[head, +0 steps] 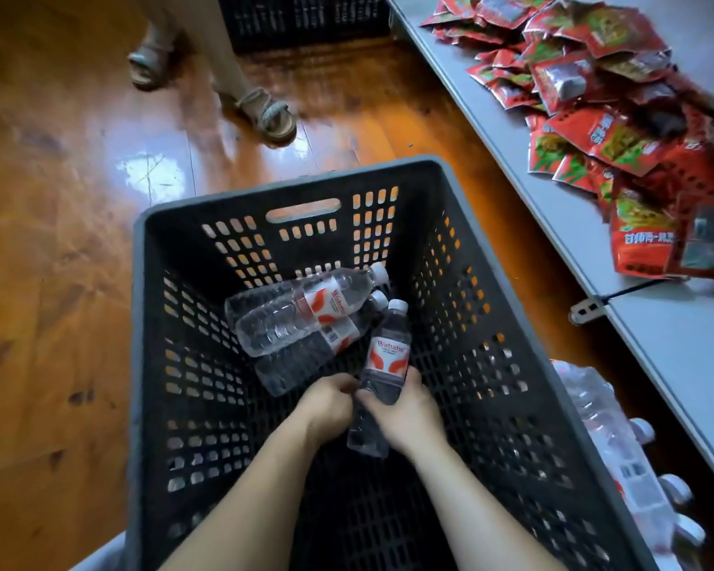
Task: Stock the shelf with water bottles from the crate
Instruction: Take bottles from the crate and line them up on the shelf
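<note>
Inside the black slotted plastic crate (pixel 462 249), the right hand (pixel 405 410) grips a clear red-labelled water bottle (pixel 386 356); the left hand (pixel 326 405), curled, touches it.

**One head-worn view, steeply down**

The single wide-angle camera sits on the person's head, facing forward and steeply down into the black crate (pixel 512 307) close below. Both forearms enter from the bottom edge. The wooden floor (pixel 58 261) fills the left, the shelf (pixel 635 335) the right.
</note>
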